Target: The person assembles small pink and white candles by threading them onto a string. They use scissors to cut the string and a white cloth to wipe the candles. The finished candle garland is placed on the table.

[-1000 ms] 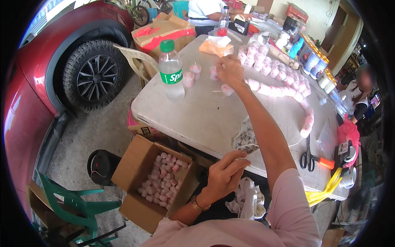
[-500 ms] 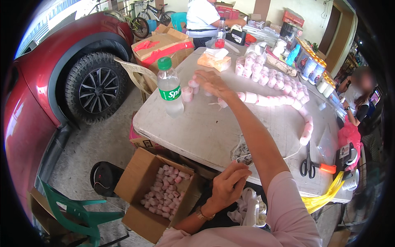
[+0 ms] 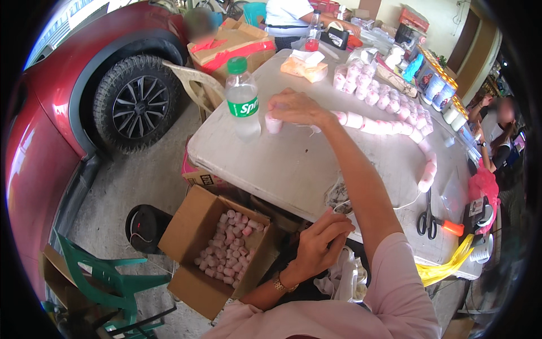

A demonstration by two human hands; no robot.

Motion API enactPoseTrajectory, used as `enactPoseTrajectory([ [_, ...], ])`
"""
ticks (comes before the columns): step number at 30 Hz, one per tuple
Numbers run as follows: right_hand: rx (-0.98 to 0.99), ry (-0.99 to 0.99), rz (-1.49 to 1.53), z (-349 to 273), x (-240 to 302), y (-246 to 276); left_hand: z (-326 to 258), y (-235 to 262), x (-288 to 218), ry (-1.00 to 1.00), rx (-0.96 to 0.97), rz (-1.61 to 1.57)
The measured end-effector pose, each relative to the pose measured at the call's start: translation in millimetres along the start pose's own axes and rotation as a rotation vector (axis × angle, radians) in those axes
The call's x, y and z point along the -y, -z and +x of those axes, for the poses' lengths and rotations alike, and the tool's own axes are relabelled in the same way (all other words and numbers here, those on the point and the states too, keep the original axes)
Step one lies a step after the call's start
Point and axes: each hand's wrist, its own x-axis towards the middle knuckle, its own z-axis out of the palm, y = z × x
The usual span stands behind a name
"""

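My right hand (image 3: 296, 107) reaches across the table to its left part, and its fingers close over the top of a small pink-and-white wrapped cylinder (image 3: 274, 125). Just left of it stands a clear plastic bottle (image 3: 241, 125) with a green cap. From near this hand a row of such cylinders (image 3: 372, 125), joined end to end, curves right and then toward me. A white string (image 3: 407, 204) leaves its near end and passes behind my right forearm. My left hand (image 3: 324, 243) is at the near table edge, its fingertips pinched by the string, beside a small clear bag (image 3: 337, 195).
An open cardboard box (image 3: 189, 226) of loose cylinders stands below the table (image 3: 271, 175). Black scissors (image 3: 427, 217), an orange-handled tool (image 3: 451, 227) and a yellow bundle (image 3: 449, 259) lie at right. Stacked cylinders (image 3: 384, 101) sit farther back. Other people are around the table. A red car (image 3: 62, 101) stands left.
My right hand has come down onto the wrapped cylinder beside the bottle. My left hand keeps its pinch near the table edge. The whole view has shifted slightly.
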Motion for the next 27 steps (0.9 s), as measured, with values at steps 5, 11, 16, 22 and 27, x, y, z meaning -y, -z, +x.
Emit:
enactPoseTrajectory([
  [5, 0.1, 0.129, 0.038, -37, 11, 14, 0, -1, -9, -0.028, 0.001, -0.034],
  [11, -0.285, 0.08, 0.098, -122, 48, 46, 0, 0, -23, 0.144, -0.029, -0.133],
  [16, -0.218, 0.153, 0.272, -248, 83, 67, 7, -4, -34, 0.471, -0.046, -0.607],
  [22, -0.474, 0.092, 0.256, -356, 110, 41, 5, -21, -51, 0.427, 0.156, -0.69],
  [27, -0.688, 0.115, 0.248, -385, 109, 28, 8, -36, -61, 0.376, 0.329, -0.625],
])
